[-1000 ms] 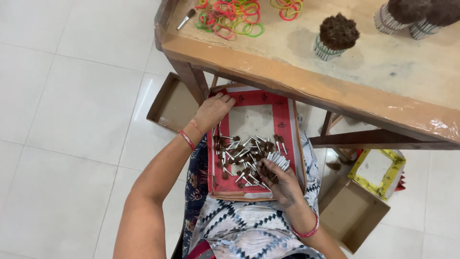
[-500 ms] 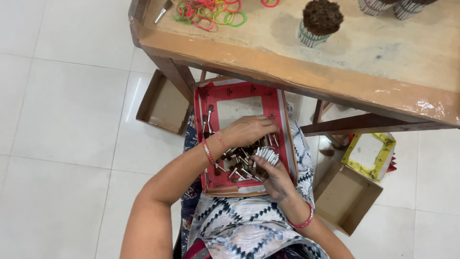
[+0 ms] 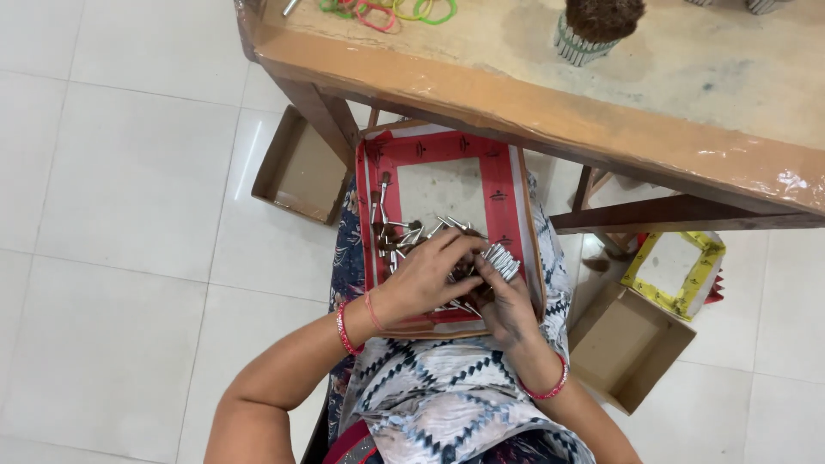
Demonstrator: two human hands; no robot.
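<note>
1. Head view, looking straight down: the fingers of the left hand (image 3: 427,275) curl down into a heap of small metal pins (image 3: 412,236), closed loosely on some of them.
2. The right hand (image 3: 503,301) is clenched round a tight bundle of pins (image 3: 501,260), their silvery ends fanning out above its fingers.
3. Both hands meet, touching, over the lower half of a shallow red-rimmed tray (image 3: 498,185) resting on the person's lap; loose pins lie scattered toward its left edge.
4. Just beyond the tray stands a wooden worktop (image 3: 550,112), scuffed and pale on top, bearing coloured rubber bands (image 3: 387,10) and a bundled pack with a dark tufted head (image 3: 593,26).
5. White floor tiles (image 3: 129,215) spread around; open cardboard boxes (image 3: 301,167) sit on them at either side, with a yellow-rimmed tray (image 3: 675,271) near the right one.
</note>
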